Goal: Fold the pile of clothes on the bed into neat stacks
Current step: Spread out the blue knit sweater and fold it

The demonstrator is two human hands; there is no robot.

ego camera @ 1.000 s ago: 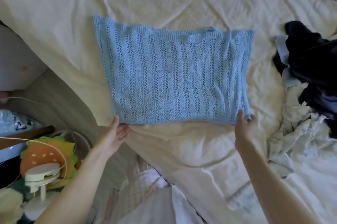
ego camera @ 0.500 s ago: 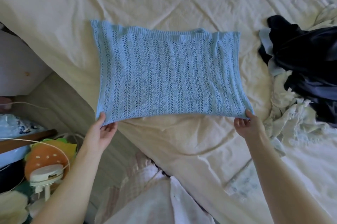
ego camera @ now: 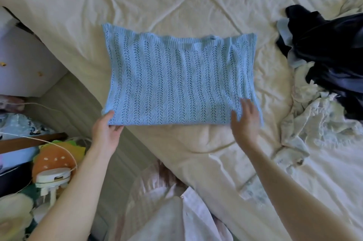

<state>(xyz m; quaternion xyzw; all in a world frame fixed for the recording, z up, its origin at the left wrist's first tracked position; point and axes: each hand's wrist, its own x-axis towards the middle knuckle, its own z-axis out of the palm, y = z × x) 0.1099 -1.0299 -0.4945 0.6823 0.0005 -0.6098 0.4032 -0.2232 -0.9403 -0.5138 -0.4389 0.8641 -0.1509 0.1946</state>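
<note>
Left hand (ego camera: 106, 132) pinching knit (ego camera: 180, 79) near corner; right hand (ego camera: 246, 121) spread flat on it. Pile (ego camera: 324, 64) right of knit unfolded; no stacks visible.

right hand (ego camera: 246, 121) now flat on sweater (ego camera: 180, 79) — corner released

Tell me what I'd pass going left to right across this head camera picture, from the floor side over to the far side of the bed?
Burger-shaped plush toy → left hand at the near left corner of the blue knit top → right hand on its near right corner → crumpled white garment, with dark clothes heaped beyond it.
</note>
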